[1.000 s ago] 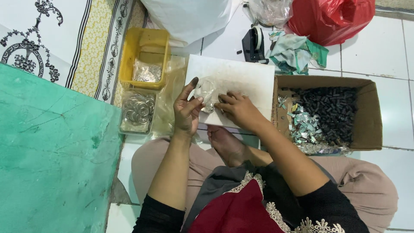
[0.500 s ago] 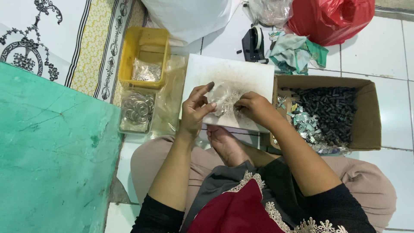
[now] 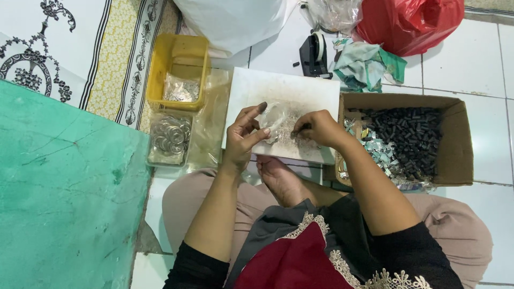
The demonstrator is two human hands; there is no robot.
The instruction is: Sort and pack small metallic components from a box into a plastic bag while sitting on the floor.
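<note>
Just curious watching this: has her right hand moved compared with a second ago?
Yes. The right hand has shifted toward the cardboard box, across the white board.

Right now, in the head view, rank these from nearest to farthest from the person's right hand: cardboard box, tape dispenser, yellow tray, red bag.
Measured from the right hand:
1. Cardboard box, just to its right on the floor.
2. Tape dispenser, straight beyond the hand, past the white board.
3. Yellow tray, off to the left, past the left hand.
4. Red bag, at the far right edge.
</note>
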